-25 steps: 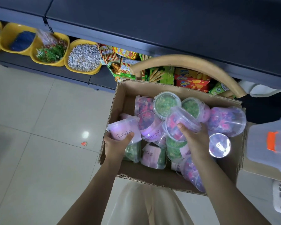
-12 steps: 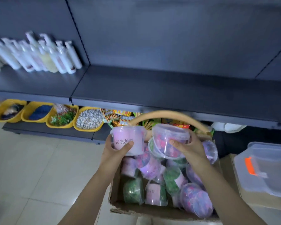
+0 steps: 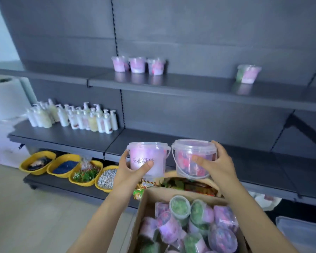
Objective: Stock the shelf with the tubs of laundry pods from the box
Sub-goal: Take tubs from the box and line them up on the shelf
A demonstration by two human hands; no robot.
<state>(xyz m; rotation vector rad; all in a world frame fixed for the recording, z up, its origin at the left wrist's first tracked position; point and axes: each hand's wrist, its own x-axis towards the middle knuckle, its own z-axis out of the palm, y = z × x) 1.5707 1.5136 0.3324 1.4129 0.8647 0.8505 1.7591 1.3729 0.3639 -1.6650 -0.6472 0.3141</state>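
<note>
Pink tub (image 3: 146, 156) clasped in left grip (image 3: 128, 173); red tub (image 3: 186, 162) clasped in right grip (image 3: 218, 166), both upright near box (image 3: 144, 207).

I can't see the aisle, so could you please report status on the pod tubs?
Left hand grips pink tub. Right hand grips red tub. Four tubs on top shelf, more in box. No obstruction seen.

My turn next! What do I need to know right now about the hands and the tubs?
Left hand grips a pink tub; right hand grips a red-filled tub, both upright, in front of the shelves.
Done: four tubs stand on the upper shelf: a group of three and a lone tub to the right.
Left: shelve these two, then the many tubs lying in the box.
</note>
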